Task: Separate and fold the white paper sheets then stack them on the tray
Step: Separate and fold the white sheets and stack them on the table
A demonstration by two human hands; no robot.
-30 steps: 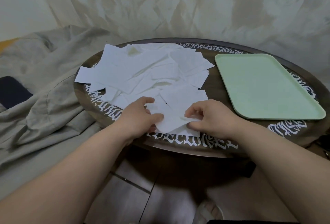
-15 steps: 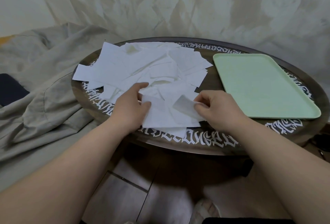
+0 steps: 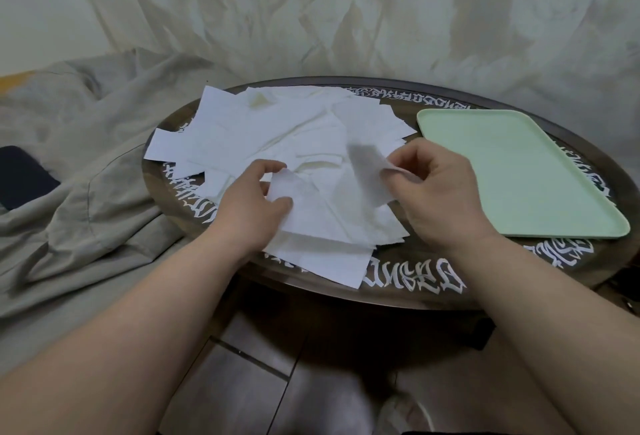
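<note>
Sheets point(image 3: 277, 129) are thin matt white paper, kinda soft-looking. Tray point(image 3: 526, 171) looks like smooth matt green plastic, desk point(image 3: 415, 290) is dark glossy wood.

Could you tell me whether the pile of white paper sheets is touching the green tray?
Apart. The head view shows a strip of dark table between the pile of white paper sheets and the green tray.

The paper sheets point(image 3: 277, 129) are white, a few faintly cream. The tray point(image 3: 519, 171) on the right is plain pale mint green. The round table point(image 3: 408, 296) is dark brown with white ornate lettering around its rim. The cloth point(image 3: 86, 192) on the left is grey-beige.
</note>
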